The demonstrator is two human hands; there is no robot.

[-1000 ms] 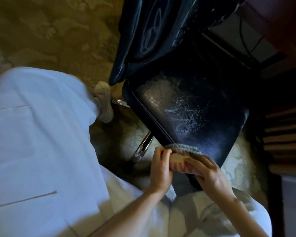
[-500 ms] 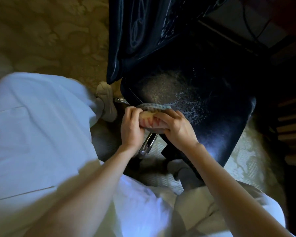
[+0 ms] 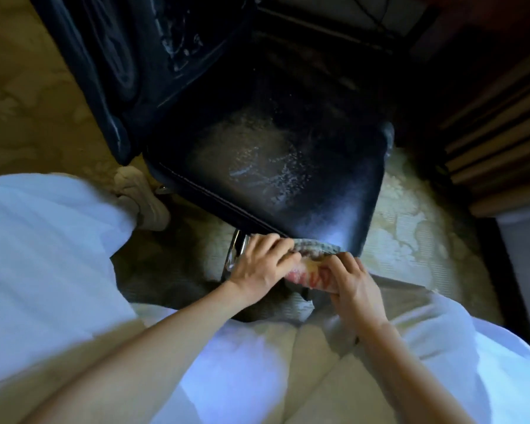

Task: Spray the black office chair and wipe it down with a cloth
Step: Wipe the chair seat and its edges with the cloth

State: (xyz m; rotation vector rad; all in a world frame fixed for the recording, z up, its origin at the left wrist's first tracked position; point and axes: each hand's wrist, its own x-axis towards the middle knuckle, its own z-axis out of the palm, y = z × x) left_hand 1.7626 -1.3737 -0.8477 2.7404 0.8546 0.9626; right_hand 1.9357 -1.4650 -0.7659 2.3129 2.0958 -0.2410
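In the head view, the black office chair (image 3: pixel 334 191) stands on the carpet (image 3: pixel 410 215) in front of the person, its seat speckled with spray droplets (image 3: pixel 276 175). The left hand (image 3: pixel 259 263) and right hand (image 3: pixel 354 281) both curl their fingers round a bunched cloth (image 3: pixel 314 260) pressed at the seat's near corner. Working so close to the edge, the cloth could slip off, and the wet middle could run. Half a second earlier the cloth sat farther up the left edge, beside the droplets.
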